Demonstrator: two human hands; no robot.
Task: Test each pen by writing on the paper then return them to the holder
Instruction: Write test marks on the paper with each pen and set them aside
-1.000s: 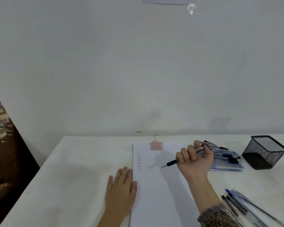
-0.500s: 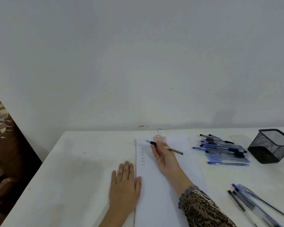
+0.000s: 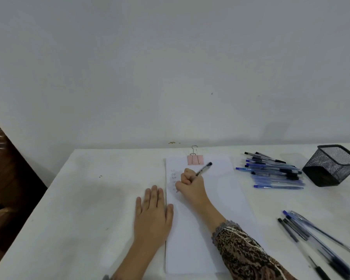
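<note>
Right hand [image 3: 190,186] gripping a clear black-ended ballpoint pen [image 3: 203,169], tip on the white paper sheet [image 3: 220,199]. Left hand [image 3: 153,215] flat, fingers straight, at the sheet's left edge on the white bench [image 3: 89,199]. Black wire-mesh holder [image 3: 331,165] far right, beyond loose pens [image 3: 271,172].

Pink binder clip [image 3: 194,159] on white table [image 3: 89,199]; plain wall [image 3: 170,67] behind.

1 left hand [image 3: 153,214]; 1 right hand [image 3: 190,184]; 1 held pen [image 3: 204,168]; 1 paper [image 3: 226,195]; 1 binder clip [image 3: 194,159]; 1 holder [image 3: 331,165]; 2 pen heaps [image 3: 271,172].
</note>
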